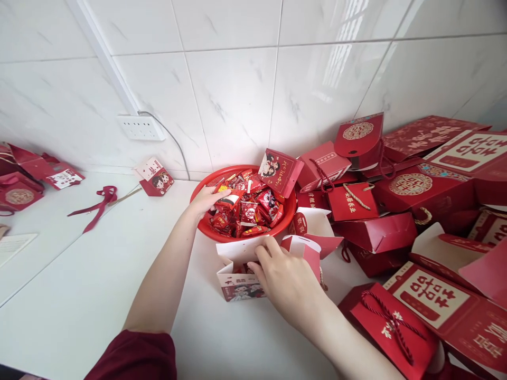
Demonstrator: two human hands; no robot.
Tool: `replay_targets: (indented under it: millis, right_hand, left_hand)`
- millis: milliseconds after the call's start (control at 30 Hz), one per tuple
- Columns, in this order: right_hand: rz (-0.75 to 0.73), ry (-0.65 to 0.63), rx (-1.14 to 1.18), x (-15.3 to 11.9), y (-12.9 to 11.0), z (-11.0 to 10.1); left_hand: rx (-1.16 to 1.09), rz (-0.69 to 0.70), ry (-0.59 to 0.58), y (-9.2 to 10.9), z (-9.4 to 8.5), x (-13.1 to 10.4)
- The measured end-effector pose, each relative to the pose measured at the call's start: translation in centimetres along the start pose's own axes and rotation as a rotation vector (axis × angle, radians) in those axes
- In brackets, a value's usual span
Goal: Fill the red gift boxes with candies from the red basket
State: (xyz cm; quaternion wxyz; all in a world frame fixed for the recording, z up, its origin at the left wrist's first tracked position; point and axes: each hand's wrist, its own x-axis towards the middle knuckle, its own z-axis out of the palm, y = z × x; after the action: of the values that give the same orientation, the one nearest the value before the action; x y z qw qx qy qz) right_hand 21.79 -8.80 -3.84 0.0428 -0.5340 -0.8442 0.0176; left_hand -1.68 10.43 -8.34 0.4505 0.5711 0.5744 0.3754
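Note:
My left hand [208, 202] is in the red plastic basket [291, 216], its fingers closed around a red-and-white candy packet [231, 199]; some of the fingers are hidden. Wrapped candies [250, 212], mostly red, fill the basket. In front of it stands an open white-and-red gift box [242, 292] with a cartoon couple printed on it. My right hand [285, 277] holds this box by its right side, thumb at the opening and fingers bent over the upright flap. What lies inside shows only as a bit of red. Another open box [303, 250] stands just behind my right hand.
Red gift boxes [431, 184] are heaped on the right, some with rope handles. A small box [157, 178] stands near the wall socket [141, 127]. A dark red ribbon [103, 200] lies on the white table [91, 274]. More red boxes [19, 192] sit far left.

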Motion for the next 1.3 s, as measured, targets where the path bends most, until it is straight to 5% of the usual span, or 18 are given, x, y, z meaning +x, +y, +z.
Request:
replay_targets:
  millis: [333, 700, 900, 1033, 1300]
  right_hand:
    - [-0.006, 0.001, -0.011, -0.3, -0.1, 0.1]
    - [-0.026, -0.022, 0.004, 0.2, 0.1, 0.0]
    - [-0.036, -0.049, 0.038, 0.7, 0.2, 0.2]
    - [-0.037, -0.064, 0.027, 0.6, 0.2, 0.1]
    - [-0.043, -0.040, 0.022, 0.7, 0.4, 0.3]
  left_hand:
    - [0.156, 0.220, 0.162, 0.1, 0.3, 0.1]
    - [0.661, 0.241, -0.560, 1.9, 1.6, -1.9]
    - [1.067, 0.147, -0.630, 1.3, 2.9, -1.6]
    - [1.066, 0.114, -0.660, 0.9, 3.4, -1.5]
    - [0.956, 0.046, -0.932, 1.5, 3.7, -0.9]
